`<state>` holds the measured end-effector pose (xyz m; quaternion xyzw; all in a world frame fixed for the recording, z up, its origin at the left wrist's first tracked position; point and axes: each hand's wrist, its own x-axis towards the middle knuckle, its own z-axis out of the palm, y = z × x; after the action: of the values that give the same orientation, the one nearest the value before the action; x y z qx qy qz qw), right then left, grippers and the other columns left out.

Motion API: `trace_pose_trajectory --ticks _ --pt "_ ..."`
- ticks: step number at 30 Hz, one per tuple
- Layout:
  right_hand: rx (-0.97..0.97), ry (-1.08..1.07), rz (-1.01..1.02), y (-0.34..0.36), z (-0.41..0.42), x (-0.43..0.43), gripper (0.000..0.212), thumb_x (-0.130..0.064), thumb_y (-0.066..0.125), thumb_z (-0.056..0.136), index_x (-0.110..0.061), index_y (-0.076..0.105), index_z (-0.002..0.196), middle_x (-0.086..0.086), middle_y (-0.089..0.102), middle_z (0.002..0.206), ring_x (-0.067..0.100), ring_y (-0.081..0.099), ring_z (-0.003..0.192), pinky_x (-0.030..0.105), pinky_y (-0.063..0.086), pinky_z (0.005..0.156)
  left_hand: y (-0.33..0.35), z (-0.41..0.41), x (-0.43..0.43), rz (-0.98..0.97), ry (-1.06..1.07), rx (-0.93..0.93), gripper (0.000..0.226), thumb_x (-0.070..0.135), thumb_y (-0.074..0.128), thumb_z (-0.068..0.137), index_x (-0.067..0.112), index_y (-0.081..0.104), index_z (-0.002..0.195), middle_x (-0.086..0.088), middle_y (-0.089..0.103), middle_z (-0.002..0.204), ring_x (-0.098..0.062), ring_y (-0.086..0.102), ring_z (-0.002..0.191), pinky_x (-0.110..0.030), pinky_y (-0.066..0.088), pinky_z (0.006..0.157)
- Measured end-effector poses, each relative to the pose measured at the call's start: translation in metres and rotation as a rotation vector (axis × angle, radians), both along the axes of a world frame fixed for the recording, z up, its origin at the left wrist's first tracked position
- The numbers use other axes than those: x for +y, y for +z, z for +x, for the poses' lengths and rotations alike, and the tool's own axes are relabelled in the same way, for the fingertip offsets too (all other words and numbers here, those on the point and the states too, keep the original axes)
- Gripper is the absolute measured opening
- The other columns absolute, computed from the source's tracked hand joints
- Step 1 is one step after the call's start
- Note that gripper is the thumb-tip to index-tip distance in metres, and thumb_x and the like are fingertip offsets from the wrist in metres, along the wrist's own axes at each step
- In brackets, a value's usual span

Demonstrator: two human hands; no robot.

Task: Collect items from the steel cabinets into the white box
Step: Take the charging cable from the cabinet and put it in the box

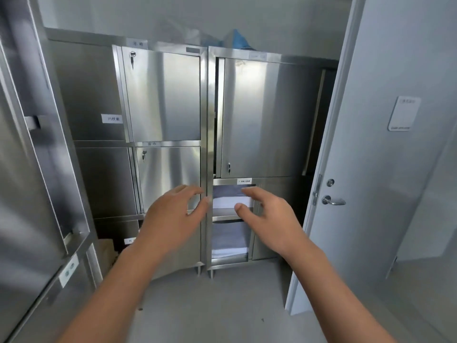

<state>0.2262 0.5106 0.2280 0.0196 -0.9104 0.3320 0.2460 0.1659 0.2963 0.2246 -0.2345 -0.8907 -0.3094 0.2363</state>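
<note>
Reach step: bare left hand (170, 214) and right hand (269, 219), fingers spread and empty, hover before the brushed-steel cabinet's open lower compartment (228, 218), where folded white linen (227, 201) lies on its upper shelf; next move likely calls for gripping that stack; white box unseen.

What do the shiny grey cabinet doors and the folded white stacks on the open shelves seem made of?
Shiny grey cabinet doors: brushed stainless steel, given streaked satin reflections. Folded white stacks: probably fabric, matte, with soft layered edges; blur leaves doubt.
</note>
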Motion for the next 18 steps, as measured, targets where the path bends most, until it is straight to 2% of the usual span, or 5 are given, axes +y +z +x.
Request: trace_pose_trajectory --ticks 3,8,12,18 --pt "-0.047 0.034 -0.049 -0.02 -0.015 0.002 0.048 -0.048 0.061 0.095 -0.03 0.058 0.14 -0.015 0.061 0.14 0.009 0.056 0.127 0.03 0.045 0.107 -0.014 -0.004 -0.003 -0.006 0.048 -0.026 0.033 0.048 0.049 0.096 0.033 0.063 0.123 0.016 0.062 0.122 -0.012 0.059 0.107 -0.03 0.047 0.085" --pt "-0.116 0.054 -0.122 -0.058 -0.037 0.03 0.049 -0.044 0.062 0.096 -0.026 0.057 0.141 -0.012 0.062 0.14 0.009 0.054 0.13 0.029 0.043 0.107 -0.035 -0.016 0.018 0.0 0.094 -0.062 0.031 0.045 0.053 0.096 0.03 0.065 0.12 0.013 0.066 0.114 -0.014 0.061 0.105 -0.036 0.052 0.09" --pt "-0.176 0.067 -0.13 -0.086 -0.049 0.077 0.052 -0.045 0.061 0.096 -0.024 0.055 0.143 -0.008 0.061 0.142 0.011 0.055 0.131 0.034 0.045 0.11 -0.057 -0.033 0.071 -0.027 0.101 -0.09 0.027 0.049 0.051 0.095 0.035 0.065 0.113 0.015 0.066 0.111 -0.014 0.062 0.103 -0.036 0.051 0.086" --pt "-0.226 0.099 -0.098 -0.101 -0.081 0.175 0.053 -0.048 0.059 0.097 -0.025 0.053 0.144 -0.009 0.06 0.142 0.011 0.055 0.131 0.033 0.046 0.108 -0.083 -0.051 0.171 -0.036 0.133 -0.145 0.031 0.047 0.053 0.095 0.031 0.064 0.118 0.013 0.065 0.117 -0.013 0.062 0.102 -0.029 0.046 0.079"
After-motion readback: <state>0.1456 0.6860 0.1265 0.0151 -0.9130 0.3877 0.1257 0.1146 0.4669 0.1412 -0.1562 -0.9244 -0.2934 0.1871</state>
